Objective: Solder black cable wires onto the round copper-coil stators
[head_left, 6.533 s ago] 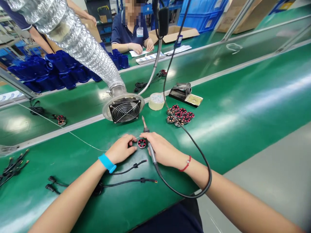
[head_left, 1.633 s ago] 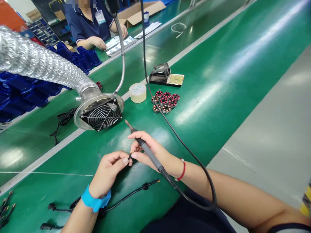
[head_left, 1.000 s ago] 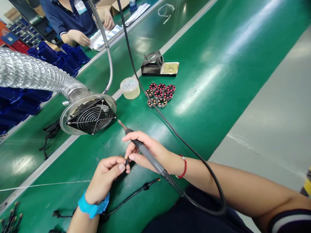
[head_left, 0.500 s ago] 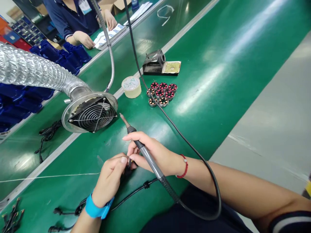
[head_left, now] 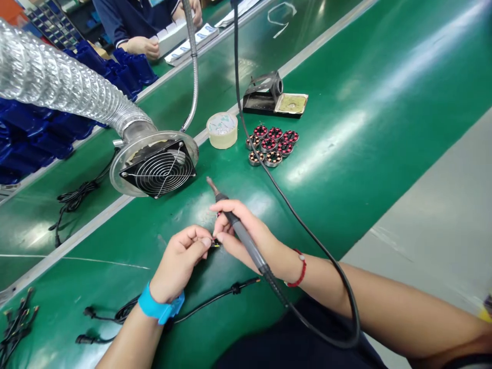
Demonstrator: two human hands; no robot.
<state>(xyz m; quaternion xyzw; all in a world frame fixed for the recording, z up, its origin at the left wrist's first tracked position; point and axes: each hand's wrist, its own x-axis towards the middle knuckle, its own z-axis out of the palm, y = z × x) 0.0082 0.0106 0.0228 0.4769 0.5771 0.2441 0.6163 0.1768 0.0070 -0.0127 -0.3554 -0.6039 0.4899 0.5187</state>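
Observation:
My right hand holds a soldering iron, its bare tip pointing up and away from me. My left hand pinches a small dark piece with thin wire ends. The fingertips of both hands meet around this piece and hide most of it. A bit of something red and black shows behind my right fingers, too covered to name. Below the hands a black cable with a thicker knob lies on the green bench, its bared end pointing right.
A fume extractor fan on a silver duct hangs at left. Beyond my hands are a tape roll, several round wound coils and an iron stand. The iron's cord loops rightward. A co-worker's hand holds paper strips.
The view has shifted, so the bench things sit further right. The cable's bared end now shows beside the iron. Across the bench, the co-worker has lifted a white strip.

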